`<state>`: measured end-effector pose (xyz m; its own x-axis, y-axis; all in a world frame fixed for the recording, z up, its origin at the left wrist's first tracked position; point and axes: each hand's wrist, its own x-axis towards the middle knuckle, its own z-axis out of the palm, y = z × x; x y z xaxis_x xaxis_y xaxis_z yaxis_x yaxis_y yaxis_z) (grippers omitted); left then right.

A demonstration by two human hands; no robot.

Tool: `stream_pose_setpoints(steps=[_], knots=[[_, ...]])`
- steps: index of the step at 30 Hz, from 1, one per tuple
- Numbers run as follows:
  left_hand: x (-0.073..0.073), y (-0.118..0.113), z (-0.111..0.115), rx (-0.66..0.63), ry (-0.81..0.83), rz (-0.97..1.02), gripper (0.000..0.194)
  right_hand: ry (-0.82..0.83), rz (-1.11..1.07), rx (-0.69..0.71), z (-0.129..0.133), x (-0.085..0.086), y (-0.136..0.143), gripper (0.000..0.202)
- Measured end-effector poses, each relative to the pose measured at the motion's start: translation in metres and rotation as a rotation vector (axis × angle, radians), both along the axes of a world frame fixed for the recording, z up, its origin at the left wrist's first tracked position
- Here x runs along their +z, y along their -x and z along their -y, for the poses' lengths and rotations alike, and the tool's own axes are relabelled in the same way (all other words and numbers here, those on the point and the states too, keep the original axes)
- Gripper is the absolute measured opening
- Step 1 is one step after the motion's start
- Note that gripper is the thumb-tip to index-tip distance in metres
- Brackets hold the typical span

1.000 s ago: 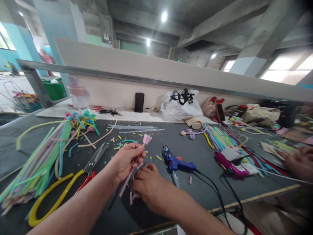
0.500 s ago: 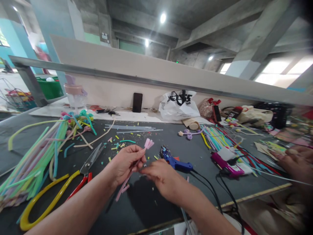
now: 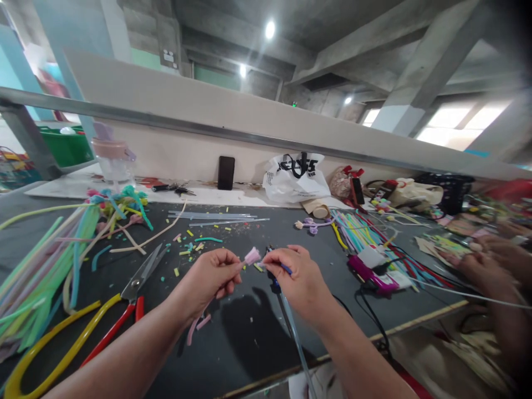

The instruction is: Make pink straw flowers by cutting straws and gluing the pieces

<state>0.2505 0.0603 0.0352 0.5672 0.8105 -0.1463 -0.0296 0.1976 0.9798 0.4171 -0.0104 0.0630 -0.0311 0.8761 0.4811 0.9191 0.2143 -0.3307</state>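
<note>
Near the middle, my left hand (image 3: 216,271) is closed, pinching a pink pipe-cleaner flower (image 3: 252,256) just below its head. The fingertips of my right hand (image 3: 297,277) are pressed together close to the flower's right side; whatever small thing they hold is too hidden to name. Behind and under that hand lies a blue glue gun (image 3: 275,285), mostly covered. A clear glue stick (image 3: 297,349) runs from there toward the table's front edge. Short pink pipe-cleaner pieces (image 3: 203,322) rest below my left hand.
Large scissors (image 3: 135,285) with yellow and red handles lie left, beside a pastel pipe-cleaner bundle (image 3: 62,260). At right are another bundle (image 3: 353,230), a purple power strip (image 3: 369,274) and cords. Another person's hands (image 3: 486,260) work farther right. A phone (image 3: 225,173) leans at the back.
My right hand has risen beside the flower and now covers most of the glue gun. My left hand has turned the flower head toward the right. The view has shifted slightly right.
</note>
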Motion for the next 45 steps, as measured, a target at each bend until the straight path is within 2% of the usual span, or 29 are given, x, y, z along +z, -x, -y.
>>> stream_pose_setpoints(steps=[11, 23, 35, 41, 45], knots=[[-0.010, -0.003, -0.001, -0.019, -0.037, -0.044, 0.025, -0.128, 0.194, -0.019, 0.001, -0.007, 0.002, 0.015], [-0.003, -0.001, 0.002, -0.057, -0.023, -0.103, 0.020, -0.122, 0.212, -0.042, -0.001, -0.012, 0.005, 0.015], [-0.006, 0.001, -0.002, -0.163, -0.051, -0.181, 0.024, -0.164, 0.230, -0.026, -0.002, -0.021, 0.004, 0.013], [-0.005, 0.003, -0.002, -0.189, -0.041, -0.172, 0.022, -0.139, 0.203, -0.008, -0.003, -0.021, 0.005, 0.012], [-0.009, 0.006, -0.004, -0.232, 0.020, -0.086, 0.021, -0.120, 0.110, 0.035, -0.005, -0.021, 0.002, 0.011]])
